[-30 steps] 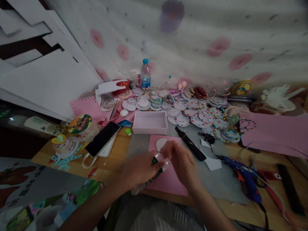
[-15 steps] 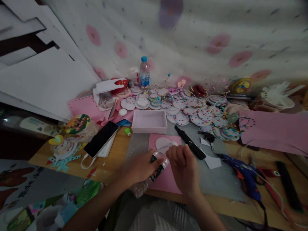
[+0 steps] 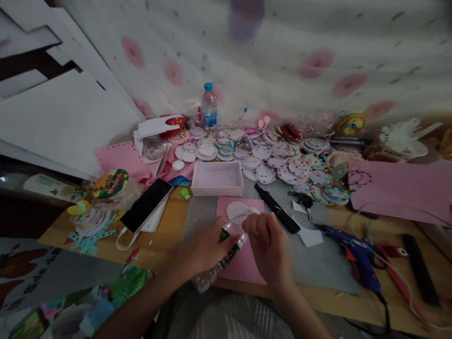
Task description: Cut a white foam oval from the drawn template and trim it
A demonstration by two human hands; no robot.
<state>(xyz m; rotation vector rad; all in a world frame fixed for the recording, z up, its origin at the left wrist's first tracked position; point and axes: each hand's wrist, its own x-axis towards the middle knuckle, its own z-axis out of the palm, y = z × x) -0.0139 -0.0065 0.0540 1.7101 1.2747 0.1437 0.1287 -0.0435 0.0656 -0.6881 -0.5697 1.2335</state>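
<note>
My left hand [image 3: 203, 248] grips a small clear plastic bottle [image 3: 226, 254] with a dark green label, held slanted over a pink foam sheet [image 3: 243, 261]. My right hand [image 3: 269, 245] is just right of the bottle's top, fingers curled closed; whether it pinches anything small I cannot tell. White cut-out round shapes [image 3: 237, 211] lie on the pink sheet just beyond both hands. A black utility knife [image 3: 277, 215] lies to the right of them.
A shallow white box [image 3: 217, 179] sits behind the pink sheet. Several dotted paper discs [image 3: 282, 162] spread across the back. A phone [image 3: 146, 205] lies at left, a blue glue gun [image 3: 356, 256] with cord at right, a water bottle [image 3: 209, 106] by the curtain.
My right hand has drawn back from the bottle's top toward me and to the right. The white cut-outs beyond are now uncovered. The left hand keeps the bottle.
</note>
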